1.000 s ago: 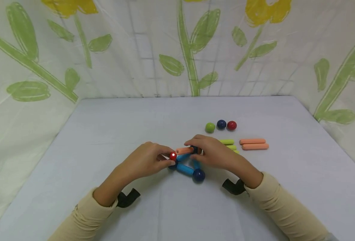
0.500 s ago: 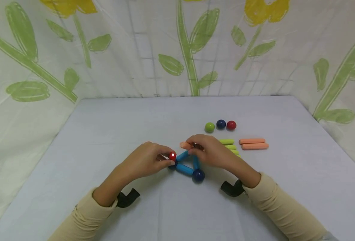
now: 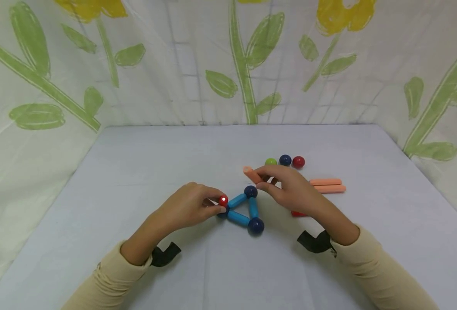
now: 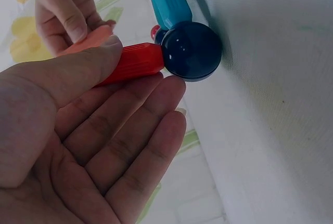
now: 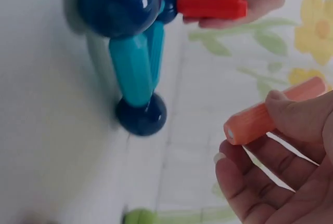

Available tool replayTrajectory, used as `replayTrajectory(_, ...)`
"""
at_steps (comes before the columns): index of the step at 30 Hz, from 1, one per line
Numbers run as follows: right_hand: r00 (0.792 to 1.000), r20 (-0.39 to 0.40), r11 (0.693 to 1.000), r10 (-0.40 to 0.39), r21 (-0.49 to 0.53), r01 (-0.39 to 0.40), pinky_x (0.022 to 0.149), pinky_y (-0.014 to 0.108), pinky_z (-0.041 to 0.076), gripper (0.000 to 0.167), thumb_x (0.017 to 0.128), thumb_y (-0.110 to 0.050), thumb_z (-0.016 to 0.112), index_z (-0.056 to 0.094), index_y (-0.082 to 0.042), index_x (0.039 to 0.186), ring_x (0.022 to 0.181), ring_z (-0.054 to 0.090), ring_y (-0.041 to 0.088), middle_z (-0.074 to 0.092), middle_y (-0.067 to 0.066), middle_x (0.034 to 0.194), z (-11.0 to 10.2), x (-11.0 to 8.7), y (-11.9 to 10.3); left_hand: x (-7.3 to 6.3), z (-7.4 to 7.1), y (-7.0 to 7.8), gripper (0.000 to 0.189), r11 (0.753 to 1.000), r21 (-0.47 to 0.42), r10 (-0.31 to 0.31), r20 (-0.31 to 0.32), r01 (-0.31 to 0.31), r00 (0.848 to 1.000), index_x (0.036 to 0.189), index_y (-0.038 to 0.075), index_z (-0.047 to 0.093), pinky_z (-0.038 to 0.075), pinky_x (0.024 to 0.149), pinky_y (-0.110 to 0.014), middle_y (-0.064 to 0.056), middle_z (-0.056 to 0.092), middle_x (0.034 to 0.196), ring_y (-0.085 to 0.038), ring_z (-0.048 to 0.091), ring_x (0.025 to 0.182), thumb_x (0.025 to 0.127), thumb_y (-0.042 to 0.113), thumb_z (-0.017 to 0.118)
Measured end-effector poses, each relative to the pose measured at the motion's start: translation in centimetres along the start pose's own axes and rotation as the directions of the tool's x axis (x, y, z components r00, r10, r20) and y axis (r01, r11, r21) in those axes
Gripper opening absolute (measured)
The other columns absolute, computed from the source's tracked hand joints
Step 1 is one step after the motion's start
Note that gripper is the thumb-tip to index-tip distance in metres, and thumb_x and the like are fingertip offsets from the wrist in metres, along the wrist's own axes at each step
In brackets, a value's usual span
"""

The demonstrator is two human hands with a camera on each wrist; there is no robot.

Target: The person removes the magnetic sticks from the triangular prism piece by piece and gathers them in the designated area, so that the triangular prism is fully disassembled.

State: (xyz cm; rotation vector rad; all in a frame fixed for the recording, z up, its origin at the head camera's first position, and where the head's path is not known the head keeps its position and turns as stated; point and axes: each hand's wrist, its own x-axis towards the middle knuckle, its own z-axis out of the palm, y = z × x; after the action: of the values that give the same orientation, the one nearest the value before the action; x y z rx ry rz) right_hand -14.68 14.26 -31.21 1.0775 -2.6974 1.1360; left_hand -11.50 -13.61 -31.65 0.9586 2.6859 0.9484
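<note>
Chunky orange plastic rod (image 5: 248,123) pinched mid-length by right hand (image 3: 290,186), ridged red plastic rod (image 4: 138,62) pinched upright by left hand (image 3: 191,205).

On a pale-covered table (image 3: 166,163), a flat triangle (image 3: 253,207) of three light-blue sticks (image 3: 238,218) and three navy balls (image 3: 256,226) is resting about midway between the left and right edges, one point facing left. Nearer the far edge, right of center, a green ball (image 3: 270,162), a dark blue ball (image 3: 285,160) and a red ball (image 3: 298,162) are sitting in a row. Toward the right edge, two orange sticks (image 3: 330,189) are lying side by side, roughly parallel to the far edge. A partly hidden red piece (image 3: 300,213) is showing between the triangle and the right edge.
</note>
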Motion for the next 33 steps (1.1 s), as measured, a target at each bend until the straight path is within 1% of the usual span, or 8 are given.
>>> replayTrajectory(7, 1.000, -0.018, 0.994, 0.024, -0.108, -0.025, 0.078, 0.034, 0.056, 0.026, 0.090, -0.002, 0.074, 0.068, -0.008, 0.114, 0.086, 0.064, 0.011, 0.066, -0.005, 0.093, -1.6, -2.7, 1.6, -0.1, 0.1, 0.2, 0.020, 1.000, 0.011, -0.021, 0.003, 0.021, 1.000, 0.108, 0.008, 0.076, 0.054, 0.072, -0.022, 0.007, 0.073, 0.090, -0.009, 0.071, 0.088, 0.090, 0.015, 0.077)
replayTrajectory(10, 0.999, -0.027, 0.980, 0.028, -0.196, -0.033, 0.076, 0.036, 0.056, 0.026, 0.086, 0.000, 0.078, 0.070, -0.009, 0.110, 0.086, 0.063, 0.011, 0.066, -0.006, 0.094, -2.6, -4.0, 2.2, 0.0, 0.1, 0.3, 0.021, 0.999, 0.015, -0.030, 0.004, 0.030, 1.000, 0.110, 0.007, 0.076, 0.055, 0.072, -0.022, 0.007, 0.073, 0.091, -0.010, 0.071, 0.089, 0.090, 0.015, 0.077)
replayTrajectory(15, 0.998, -0.021, 0.935, 0.062, -0.350, -0.065, 0.072, 0.038, 0.056, 0.028, 0.081, 0.000, 0.082, 0.074, -0.009, 0.107, 0.082, 0.058, 0.013, 0.064, -0.006, 0.091, -4.7, -6.3, 3.2, 0.0, 0.0, 0.4, 0.021, 0.999, 0.021, -0.042, 0.006, 0.042, 0.999, 0.110, 0.008, 0.076, 0.054, 0.072, -0.022, 0.007, 0.073, 0.092, -0.010, 0.071, 0.089, 0.090, 0.015, 0.077)
replayTrajectory(20, 0.992, 0.006, 0.886, 0.130, -0.450, -0.113, 0.072, 0.041, 0.054, 0.026, 0.081, -0.001, 0.082, 0.075, -0.007, 0.105, 0.083, 0.062, 0.018, 0.069, -0.004, 0.094, -6.5, -8.5, 4.6, -0.1, 0.0, 0.5, 0.022, 0.999, 0.011, -0.042, 0.010, 0.042, 0.999, 0.111, 0.007, 0.076, 0.055, 0.074, -0.022, 0.006, 0.074, 0.094, -0.011, 0.071, 0.091, 0.090, 0.014, 0.077)
replayTrajectory(24, 0.981, 0.028, 0.837, 0.193, -0.526, -0.149, 0.071, 0.045, 0.055, 0.016, 0.083, -0.002, 0.080, 0.075, -0.005, 0.098, 0.080, 0.065, 0.025, 0.071, 0.004, 0.090, -7.2, -9.5, 5.9, -0.2, 0.0, 0.4, 0.022, 0.999, 0.015, -0.041, 0.008, 0.041, 0.999, 0.111, 0.007, 0.075, 0.055, 0.074, -0.022, 0.006, 0.074, 0.094, -0.011, 0.071, 0.090, 0.090, 0.014, 0.077)
replayTrajectory(27, 0.970, 0.047, 0.804, 0.240, -0.570, -0.171, 0.071, 0.048, 0.055, 0.015, 0.082, -0.001, 0.080, 0.075, -0.004, 0.096, 0.080, 0.066, 0.030, 0.070, 0.007, 0.088, -7.4, -9.8, 6.7, -0.2, 0.0, 0.4, 0.022, 0.999, 0.020, -0.039, 0.006, 0.039, 0.999, 0.111, 0.007, 0.076, 0.055, 0.074, -0.022, 0.006, 0.074, 0.094, -0.010, 0.071, 0.090, 0.090, 0.014, 0.077)
replayTrajectory(30, 0.962, 0.053, 0.786, 0.269, -0.589, -0.187, 0.071, 0.048, 0.055, 0.016, 0.082, 0.001, 0.079, 0.075, -0.005, 0.096, 0.081, 0.065, 0.031, 0.067, 0.006, 0.085, -7.3, -10.0, 7.1, -0.2, 0.0, 0.4, 0.022, 0.999, 0.020, -0.036, 0.005, 0.036, 0.999, 0.111, 0.007, 0.075, 0.055, 0.074, -0.022, 0.006, 0.074, 0.094, -0.010, 0.071, 0.090, 0.090, 0.014, 0.077)
replayTrajectory(33, 0.965, 0.053, 0.784, 0.257, -0.596, -0.176, 0.071, 0.048, 0.055, 0.015, 0.082, 0.002, 0.079, 0.075, -0.005, 0.095, 0.082, 0.065, 0.031, 0.067, 0.006, 0.085, -7.2, -10.1, 7.3, -0.2, 0.0, 0.4, 0.022, 0.999, 0.021, -0.033, 0.005, 0.033, 0.999, 0.111, 0.007, 0.075, 0.055, 0.074, -0.022, 0.006, 0.073, 0.094, -0.010, 0.071, 0.090, 0.090, 0.015, 0.077)
